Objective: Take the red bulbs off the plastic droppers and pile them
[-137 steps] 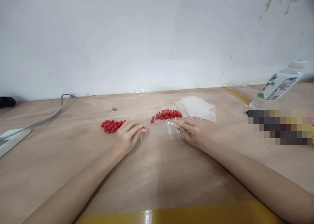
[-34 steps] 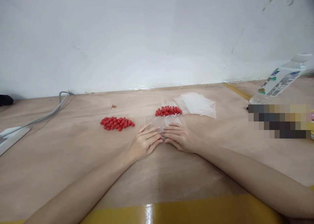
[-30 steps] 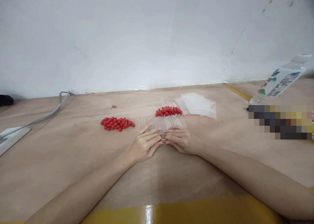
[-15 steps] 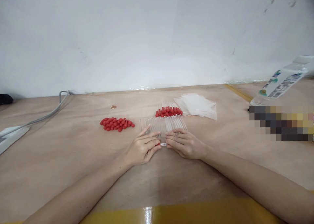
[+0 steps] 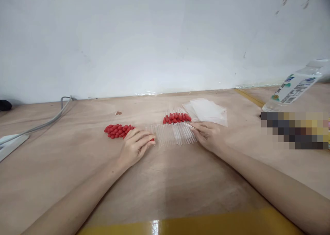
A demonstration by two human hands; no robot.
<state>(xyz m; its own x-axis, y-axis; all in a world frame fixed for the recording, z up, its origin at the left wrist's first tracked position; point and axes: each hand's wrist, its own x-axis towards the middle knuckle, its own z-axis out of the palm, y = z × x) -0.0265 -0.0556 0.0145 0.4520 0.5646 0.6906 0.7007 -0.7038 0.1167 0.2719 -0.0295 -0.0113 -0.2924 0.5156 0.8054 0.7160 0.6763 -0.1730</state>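
My left hand (image 5: 136,144) is closed, its thumb and fingertips pinched on a small red rubber bulb (image 5: 152,139). It rests beside a pile of red rubber bulbs (image 5: 117,130) and covers the pile's right end. A row of clear thin tubes (image 5: 172,134), glass by their look, lies side by side between my hands. My right hand (image 5: 207,133) is closed on one clear tube (image 5: 192,123), whose end points left above the row's far right corner. Behind the row lie several tubes with red bulbs (image 5: 176,118) on their near ends.
White translucent sheets or bags (image 5: 207,109) are stacked behind my right hand. A clear labelled bottle (image 5: 296,85) leans at the right, beside a pixelated area. A grey cable (image 5: 51,120) runs along the left to a white object (image 5: 12,144). The wall (image 5: 154,42) bounds the table's back.
My hands have moved apart from the tube they both held at the row's near edge. The left went left with a red bulb; the right went back and rightward and now grips a tube.
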